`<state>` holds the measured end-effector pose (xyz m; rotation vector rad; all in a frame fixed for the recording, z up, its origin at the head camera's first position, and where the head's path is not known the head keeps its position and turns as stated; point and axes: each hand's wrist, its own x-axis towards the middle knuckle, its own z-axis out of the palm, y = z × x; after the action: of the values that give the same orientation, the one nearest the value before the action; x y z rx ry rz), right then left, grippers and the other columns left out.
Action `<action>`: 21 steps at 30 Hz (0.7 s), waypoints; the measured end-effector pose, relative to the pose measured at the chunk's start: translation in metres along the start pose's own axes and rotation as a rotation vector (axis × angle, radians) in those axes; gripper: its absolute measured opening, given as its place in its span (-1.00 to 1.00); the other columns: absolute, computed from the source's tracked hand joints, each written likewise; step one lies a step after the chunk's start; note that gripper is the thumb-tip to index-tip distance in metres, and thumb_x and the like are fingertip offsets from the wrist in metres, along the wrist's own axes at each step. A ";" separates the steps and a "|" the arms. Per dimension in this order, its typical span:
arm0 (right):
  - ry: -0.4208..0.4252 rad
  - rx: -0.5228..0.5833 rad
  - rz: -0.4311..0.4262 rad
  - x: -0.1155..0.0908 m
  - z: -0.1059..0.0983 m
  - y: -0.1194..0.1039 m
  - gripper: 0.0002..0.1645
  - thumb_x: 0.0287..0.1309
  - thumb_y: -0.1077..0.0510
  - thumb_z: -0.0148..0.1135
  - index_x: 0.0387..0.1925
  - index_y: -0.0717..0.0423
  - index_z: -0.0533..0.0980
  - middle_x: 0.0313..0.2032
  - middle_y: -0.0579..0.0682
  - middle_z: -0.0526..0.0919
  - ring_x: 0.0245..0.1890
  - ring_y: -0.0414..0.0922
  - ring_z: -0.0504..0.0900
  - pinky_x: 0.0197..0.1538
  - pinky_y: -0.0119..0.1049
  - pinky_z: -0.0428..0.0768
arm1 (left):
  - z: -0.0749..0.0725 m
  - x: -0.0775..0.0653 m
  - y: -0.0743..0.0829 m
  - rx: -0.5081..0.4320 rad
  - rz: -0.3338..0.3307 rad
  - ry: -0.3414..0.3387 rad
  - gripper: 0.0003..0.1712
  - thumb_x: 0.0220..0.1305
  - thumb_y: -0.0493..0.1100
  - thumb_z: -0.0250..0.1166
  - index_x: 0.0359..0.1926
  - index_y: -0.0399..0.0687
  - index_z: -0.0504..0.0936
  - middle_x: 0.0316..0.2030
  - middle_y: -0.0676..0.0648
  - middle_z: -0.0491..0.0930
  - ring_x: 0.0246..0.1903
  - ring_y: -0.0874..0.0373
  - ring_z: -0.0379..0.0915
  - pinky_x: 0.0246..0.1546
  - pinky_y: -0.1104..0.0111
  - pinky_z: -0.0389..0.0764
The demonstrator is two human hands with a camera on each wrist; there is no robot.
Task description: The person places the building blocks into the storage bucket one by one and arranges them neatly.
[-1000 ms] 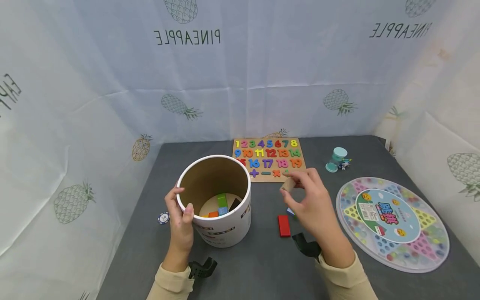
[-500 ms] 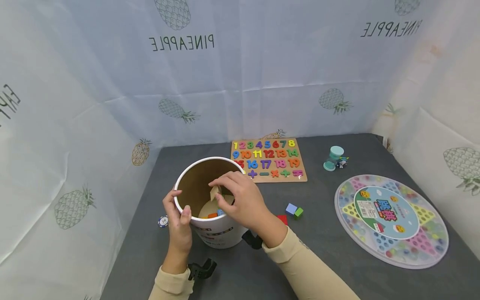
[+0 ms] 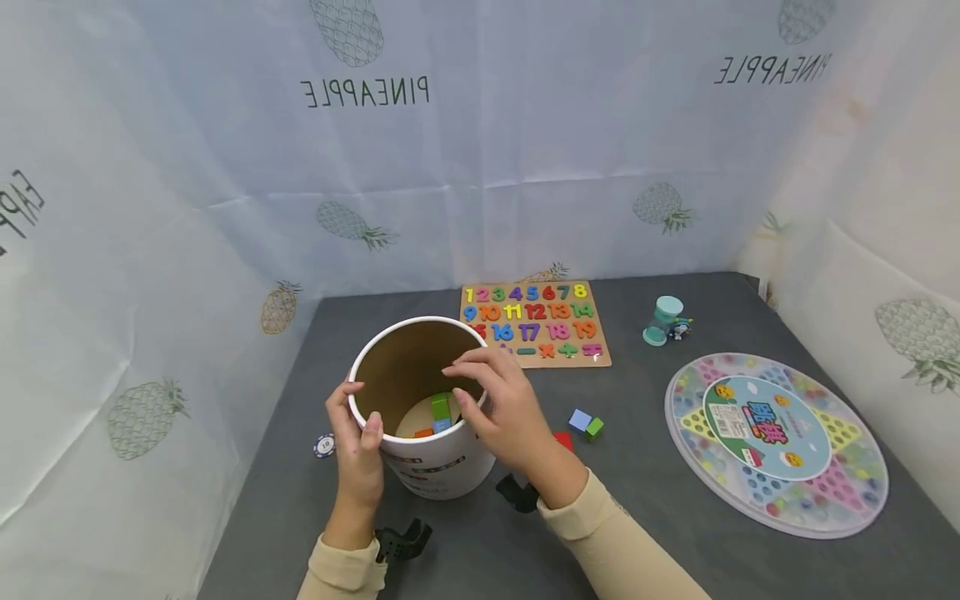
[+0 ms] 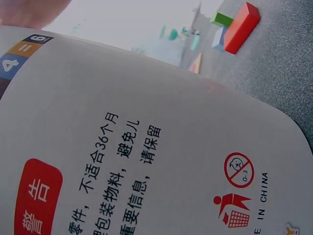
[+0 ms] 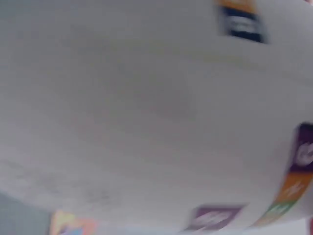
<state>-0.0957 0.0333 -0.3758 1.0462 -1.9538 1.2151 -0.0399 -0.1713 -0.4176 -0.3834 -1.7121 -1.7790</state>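
Observation:
A white cylindrical tub [image 3: 438,477] with printed labels stands on the table, tilted slightly. My left hand [image 3: 358,454] grips its left rim, thumb outside at the front. My right hand [image 3: 501,406] hovers over the right rim, thumb and fingers apart, and no block shows between them. Inside the tub lie a green block [image 3: 440,407], a blue block [image 3: 442,426] and an orange block [image 3: 423,432]; the right hand hides part of the inside. Printed tub wall [image 4: 146,93] fills most of the left wrist view. The right wrist view is blurred, showing the tub's side [image 5: 146,107].
Right of the tub lie a red block [image 4: 243,28], a light blue block [image 3: 579,420] and a green block [image 3: 594,429]. Behind is a number board [image 3: 514,342]. Further right are an hourglass [image 3: 663,321], a small figurine [image 3: 681,329] and a round Chinese checkers box [image 3: 776,446]. A poker chip [image 3: 325,446] lies left.
My right hand has carried a small wooden block from the right into the tub and let it go, then drawn back slightly toward the rim. The left hand has kept its hold.

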 end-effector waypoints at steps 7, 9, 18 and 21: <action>0.152 -0.281 0.342 -0.051 -0.026 0.047 -0.77 -0.01 0.32 0.24 -0.26 0.05 0.60 -0.19 -0.01 0.53 -0.17 -0.01 0.42 -0.10 -0.11 0.39 | 0.001 0.001 -0.001 -0.006 0.021 -0.002 -0.40 0.22 -0.21 -0.07 0.23 -0.37 0.00 0.29 -0.35 0.01 0.16 -0.37 -0.02 0.10 0.22 0.25; 0.033 -0.371 0.547 -0.068 -0.038 0.063 -0.69 -0.02 0.29 0.32 -0.17 0.01 0.59 -0.14 0.01 0.50 -0.12 0.01 0.41 -0.07 -0.07 0.41 | 0.002 0.002 -0.002 -0.010 0.028 0.000 -0.40 0.21 -0.22 -0.07 0.22 -0.37 0.00 0.29 -0.35 0.01 0.16 -0.38 -0.02 0.10 0.21 0.24; -0.440 -0.495 0.981 -0.120 -0.077 0.098 -0.15 0.00 0.07 0.43 0.30 0.12 0.27 0.09 0.34 0.34 0.06 0.25 0.36 0.00 0.21 0.39 | 0.002 0.001 -0.001 -0.009 0.019 0.017 -0.40 0.20 -0.22 -0.07 0.21 -0.38 0.01 0.32 -0.29 0.00 0.20 -0.34 -0.04 0.12 0.18 0.20; -0.429 -0.495 0.982 -0.125 -0.078 0.101 -0.23 0.02 0.11 0.41 0.26 0.11 0.32 0.03 0.30 0.41 0.00 0.20 0.44 -0.03 0.17 0.43 | 0.003 0.001 -0.002 -0.018 0.015 0.016 -0.40 0.20 -0.22 -0.06 0.22 -0.37 0.01 0.32 -0.30 0.00 0.20 -0.34 -0.04 0.12 0.19 0.21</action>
<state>-0.1124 0.1700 -0.4894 0.0281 -3.0603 0.8549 -0.0427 -0.1689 -0.4184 -0.3878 -1.6791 -1.7825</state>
